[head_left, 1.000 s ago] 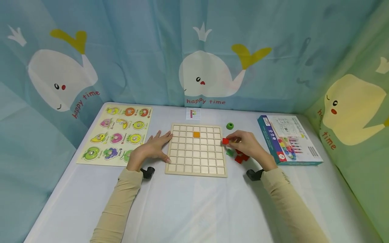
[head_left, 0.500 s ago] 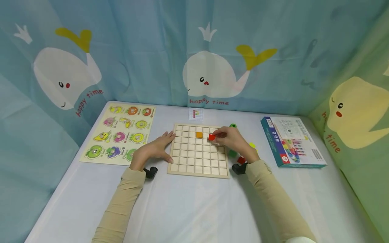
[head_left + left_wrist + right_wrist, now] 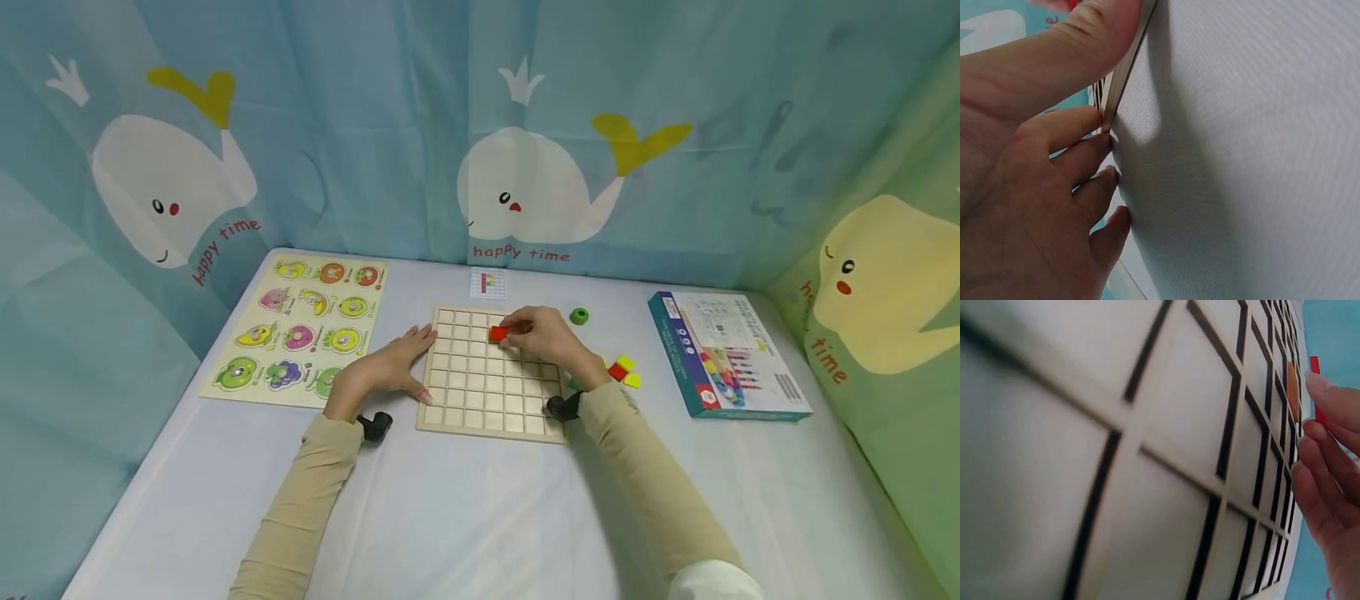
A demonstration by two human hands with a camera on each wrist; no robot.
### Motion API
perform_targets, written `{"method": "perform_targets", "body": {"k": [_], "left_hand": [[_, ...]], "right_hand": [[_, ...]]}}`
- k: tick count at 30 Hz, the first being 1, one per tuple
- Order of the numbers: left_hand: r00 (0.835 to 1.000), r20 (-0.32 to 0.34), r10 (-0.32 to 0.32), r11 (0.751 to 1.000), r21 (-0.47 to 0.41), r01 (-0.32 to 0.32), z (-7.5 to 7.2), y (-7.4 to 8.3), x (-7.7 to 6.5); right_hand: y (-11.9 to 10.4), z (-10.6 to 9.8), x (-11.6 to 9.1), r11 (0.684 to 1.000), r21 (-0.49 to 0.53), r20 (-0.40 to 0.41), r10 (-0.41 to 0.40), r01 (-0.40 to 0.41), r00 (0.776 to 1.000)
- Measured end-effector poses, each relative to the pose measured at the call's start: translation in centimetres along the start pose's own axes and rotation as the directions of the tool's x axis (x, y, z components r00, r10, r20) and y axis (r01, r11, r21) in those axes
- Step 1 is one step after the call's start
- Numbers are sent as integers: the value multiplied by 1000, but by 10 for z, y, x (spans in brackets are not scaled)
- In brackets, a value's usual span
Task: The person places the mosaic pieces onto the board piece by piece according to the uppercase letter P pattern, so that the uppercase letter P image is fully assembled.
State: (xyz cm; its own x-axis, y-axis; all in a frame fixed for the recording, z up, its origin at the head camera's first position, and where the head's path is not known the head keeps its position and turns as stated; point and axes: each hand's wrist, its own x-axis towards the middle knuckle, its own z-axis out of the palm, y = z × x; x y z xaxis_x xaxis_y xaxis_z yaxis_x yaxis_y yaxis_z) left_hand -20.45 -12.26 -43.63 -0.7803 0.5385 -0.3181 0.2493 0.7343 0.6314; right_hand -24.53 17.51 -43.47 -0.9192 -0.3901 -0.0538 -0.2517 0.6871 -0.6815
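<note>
A pale wooden grid board (image 3: pixel 483 402) lies on the table between the hands. My left hand (image 3: pixel 386 365) rests along its left edge, thumb and fingers apart, with the fingertips at the rim in the left wrist view. My right hand (image 3: pixel 549 337) pinches a red square tile (image 3: pixel 498 333) between thumb and fingers over the upper part of the grid. An orange tile (image 3: pixel 1292 390) sits in a cell there; the red tile covers most of it in the head view. In the right wrist view, the red tile appears just off the board's surface.
Right of the board lie yellow and red tiles (image 3: pixel 617 371), partly behind the right wrist, and a green round piece (image 3: pixel 579 316). A small pattern card (image 3: pixel 488 283) lies behind the board. A fruit puzzle (image 3: pixel 298 321) is at left, a flat box (image 3: pixel 738 354) at right.
My right hand has carried the red tile leftward from beside the board's right edge to over the orange tile. My left hand has stayed at the board's left edge.
</note>
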Motion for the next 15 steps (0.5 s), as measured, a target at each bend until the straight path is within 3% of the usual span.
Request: {"method": "perform_targets", "body": {"k": [15], "left_hand": [[1000,2,-17,1000,5,17,-1,1,0]], "right_hand": [[-15,12,19,1000,-30,36,4,-3,999]]}}
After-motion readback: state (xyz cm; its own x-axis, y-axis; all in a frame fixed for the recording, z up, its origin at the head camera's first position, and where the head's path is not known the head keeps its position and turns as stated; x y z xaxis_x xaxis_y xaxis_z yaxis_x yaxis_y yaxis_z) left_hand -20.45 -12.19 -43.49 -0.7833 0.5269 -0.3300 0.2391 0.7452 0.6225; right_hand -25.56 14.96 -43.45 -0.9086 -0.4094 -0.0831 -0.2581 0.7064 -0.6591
